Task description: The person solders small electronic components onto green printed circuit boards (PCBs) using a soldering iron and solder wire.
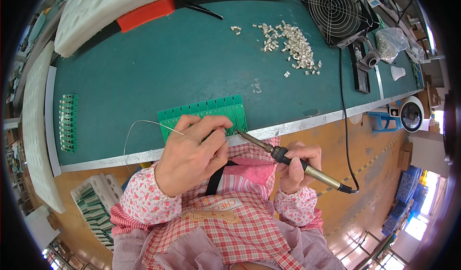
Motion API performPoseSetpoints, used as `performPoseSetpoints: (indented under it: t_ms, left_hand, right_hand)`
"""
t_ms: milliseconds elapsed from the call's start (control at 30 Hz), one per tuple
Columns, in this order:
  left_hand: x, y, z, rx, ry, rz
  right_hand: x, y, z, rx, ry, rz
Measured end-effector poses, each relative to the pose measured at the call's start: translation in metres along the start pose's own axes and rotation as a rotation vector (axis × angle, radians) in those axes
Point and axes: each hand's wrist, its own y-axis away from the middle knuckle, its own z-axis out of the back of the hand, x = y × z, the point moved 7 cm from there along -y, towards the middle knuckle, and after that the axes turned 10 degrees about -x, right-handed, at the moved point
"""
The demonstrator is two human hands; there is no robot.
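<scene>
A green circuit board panel point(206, 108) lies at the front edge of the green bench. My left hand point(192, 155) reaches over its near side, fingers bent in a pinch on a thin solder wire point(144, 121), which loops out to the left. In my right hand point(298, 167) is a soldering iron point(278, 153), held by its dark grip like a pen. The iron's tip touches or nearly touches the panel's near right corner, close to my left fingertips. Part of the panel is hidden under my left hand.
Small metal connectors point(295, 44) lie heaped at the back right, by a black fan point(336, 11) and an iron stand point(367, 59). Another board panel point(68, 122) lies at the far left. White foam point(144, 1) borders the back. The iron's cord point(343, 92) crosses the bench's right side.
</scene>
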Motion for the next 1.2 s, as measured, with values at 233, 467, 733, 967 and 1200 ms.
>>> performPoseSetpoints:
  t_ms: [233, 467, 733, 967, 1200]
  left_hand:
    - [-0.001, 0.000, 0.001, 0.014, -0.014, -0.012]
    - [0.002, 0.003, 0.006, -0.002, 0.069, -0.003]
    - [0.003, 0.005, 0.006, -0.012, 0.078, 0.001]
    - [0.002, 0.004, 0.005, -0.045, 0.064, -0.013]
    - [0.001, 0.005, 0.004, -0.053, 0.047, -0.023]
  right_hand:
    - [0.003, 0.000, -0.001, 0.013, 0.013, 0.068]
    - [0.006, 0.003, 0.002, -0.056, -0.037, 0.040]
    - [0.001, 0.007, -0.010, -0.019, -0.073, 0.088]
    - [-0.001, 0.006, -0.011, -0.011, -0.046, 0.064]
    - [0.002, 0.009, -0.010, 0.006, -0.016, 0.078]
